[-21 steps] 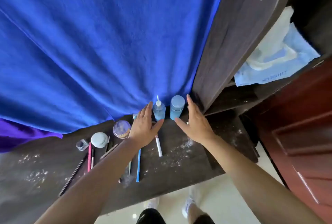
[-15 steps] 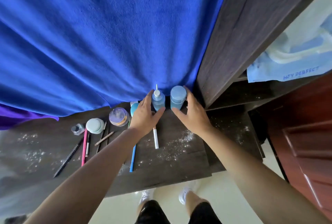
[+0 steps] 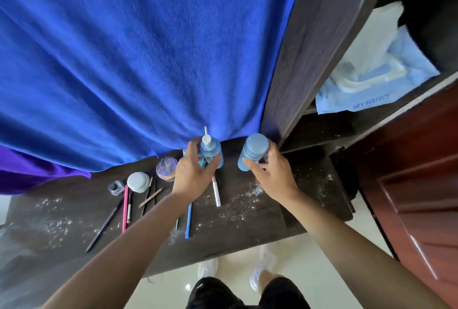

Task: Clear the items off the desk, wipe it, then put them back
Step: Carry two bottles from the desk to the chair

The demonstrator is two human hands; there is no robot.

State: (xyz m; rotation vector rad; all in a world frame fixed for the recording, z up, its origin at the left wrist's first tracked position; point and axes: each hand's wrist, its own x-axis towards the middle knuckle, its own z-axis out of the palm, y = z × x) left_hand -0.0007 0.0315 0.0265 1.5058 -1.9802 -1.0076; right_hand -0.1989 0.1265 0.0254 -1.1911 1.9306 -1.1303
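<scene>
My left hand (image 3: 192, 175) grips a light blue pump bottle (image 3: 210, 151) at the back of the dark desk (image 3: 247, 224). My right hand (image 3: 271, 172) grips a light blue capped bottle (image 3: 254, 151), tilted toward me. On the desk to the left lie a clear round jar (image 3: 166, 168), a pale green round compact (image 3: 138, 182), a small glass bottle (image 3: 116, 186), a pink pen (image 3: 125, 207), a black pencil (image 3: 104, 227), a blue pen (image 3: 188, 219) and a white stick (image 3: 216, 193). White powder is scattered over the desk top.
A big blue cloth (image 3: 138, 61) hangs behind the desk, with purple cloth (image 3: 29, 175) at its lower left. A dark wooden panel (image 3: 314, 43) stands at the right. A light blue tissue pack (image 3: 366, 83) lies on a shelf. A red-brown door (image 3: 421, 184) is at far right.
Both hands have closed round the two blue bottles. The capped bottle has moved right, away from the pump bottle, and now tilts toward me.
</scene>
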